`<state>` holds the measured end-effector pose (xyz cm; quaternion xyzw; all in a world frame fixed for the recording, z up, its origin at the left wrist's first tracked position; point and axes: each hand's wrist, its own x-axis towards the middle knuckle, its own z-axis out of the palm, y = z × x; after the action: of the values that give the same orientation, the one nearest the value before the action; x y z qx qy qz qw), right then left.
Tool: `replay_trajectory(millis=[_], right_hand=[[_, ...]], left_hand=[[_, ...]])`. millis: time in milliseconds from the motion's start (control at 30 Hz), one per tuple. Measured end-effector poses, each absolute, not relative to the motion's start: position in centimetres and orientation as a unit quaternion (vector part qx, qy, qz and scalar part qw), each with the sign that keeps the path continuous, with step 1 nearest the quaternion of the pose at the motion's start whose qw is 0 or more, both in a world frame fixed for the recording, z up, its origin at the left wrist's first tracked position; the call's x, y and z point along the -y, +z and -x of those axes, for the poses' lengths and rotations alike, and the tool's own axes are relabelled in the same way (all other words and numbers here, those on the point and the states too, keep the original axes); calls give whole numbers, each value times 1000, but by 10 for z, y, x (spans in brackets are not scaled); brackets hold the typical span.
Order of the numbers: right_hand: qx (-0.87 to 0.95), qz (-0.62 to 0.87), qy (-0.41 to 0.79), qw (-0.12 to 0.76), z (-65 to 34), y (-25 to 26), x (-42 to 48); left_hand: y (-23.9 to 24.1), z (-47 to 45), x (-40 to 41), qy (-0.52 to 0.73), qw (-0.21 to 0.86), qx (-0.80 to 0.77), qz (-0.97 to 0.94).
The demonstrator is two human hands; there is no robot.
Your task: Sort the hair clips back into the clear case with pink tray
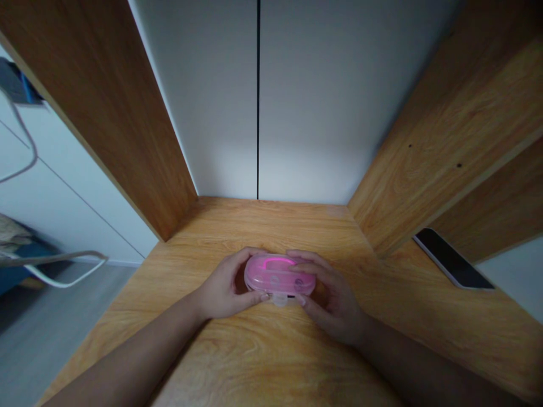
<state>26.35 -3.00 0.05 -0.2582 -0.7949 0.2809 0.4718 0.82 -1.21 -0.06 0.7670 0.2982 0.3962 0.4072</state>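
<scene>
A small oval plastic case (274, 273), pink with a see-through cover, sits on the wooden tabletop with its clear latch tab (280, 299) facing me. A bright pink curved shape shows at the top of it; what is inside I cannot make out. My left hand (231, 285) curls round the left end, thumb at the front edge by the latch. Round the right end is my right hand (333, 299), with fingers across the top and the thumb at the front edge. The cover appears closed.
A dark-screened phone (452, 257) lies on the tabletop (254, 350) at the right. Wooden side panels (114, 113) and a white back panel (305, 113) enclose the far side. Beyond the left edge, white looped tubing (72, 277) shows above the grey floor.
</scene>
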Motion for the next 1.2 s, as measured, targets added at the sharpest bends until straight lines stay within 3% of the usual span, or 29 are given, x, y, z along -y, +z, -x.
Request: replay_trajectory(millis=[367,700,1067,1200], right_hand=[[796,259,278,471,-263,1,31],[754,310,311,488,-267,-7,32],[585,440,374,570,-262,-9,21],[530,488,396,570,-259,-6,13]], left_hand=[[0,-12,15,403,533,-257,-698],[-7,-10,15,411,506,-259,-712],[-2,-22,22,440,556,-219,-670],[-3,-20,21,440,512,-226,-702]])
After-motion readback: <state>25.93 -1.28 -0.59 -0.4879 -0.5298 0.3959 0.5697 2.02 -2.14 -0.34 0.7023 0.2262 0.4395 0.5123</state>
